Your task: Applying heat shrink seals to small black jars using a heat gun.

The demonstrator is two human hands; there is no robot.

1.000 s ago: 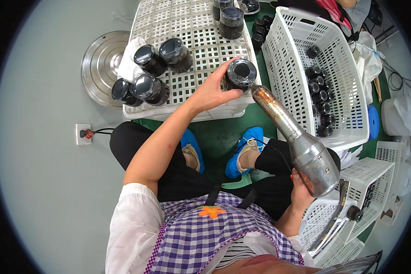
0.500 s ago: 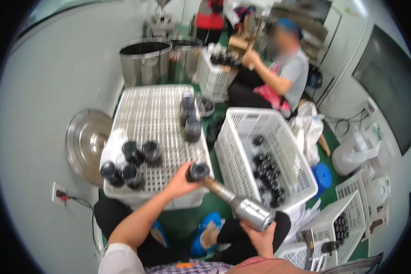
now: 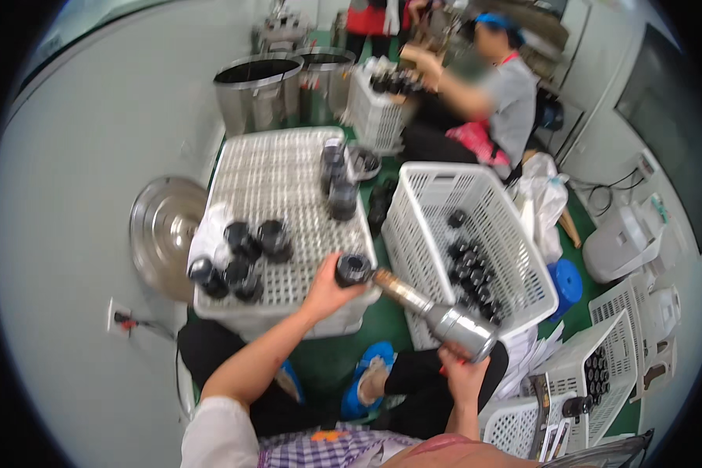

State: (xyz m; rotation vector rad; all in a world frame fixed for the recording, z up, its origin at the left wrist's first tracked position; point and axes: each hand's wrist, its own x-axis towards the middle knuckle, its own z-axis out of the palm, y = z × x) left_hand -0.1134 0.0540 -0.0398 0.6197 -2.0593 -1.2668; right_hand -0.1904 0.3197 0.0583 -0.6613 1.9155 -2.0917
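My left hand is closed round a dark jar, keeping it just off the near right corner of a white perforated crate top. A silver heat gun is in my right hand, fingers wrapped round it over my right knee. Its narrow, browned nozzle points at the jar's right side, close to it; whether they touch, I cannot tell. Several more dark jars stand left of my left hand on the crate top. A short row of jars lines its right edge.
An open white crate holds several black jars to the right. Another crate with dark jars stands at lower right. A metal lid leans on the left wall. Beyond, a co-worker sits near steel drums.
The whole view has shifted, so things sit higher and further right. The nozzle has moved slightly up along the jar's right side. The co-worker's raised hands have changed position.
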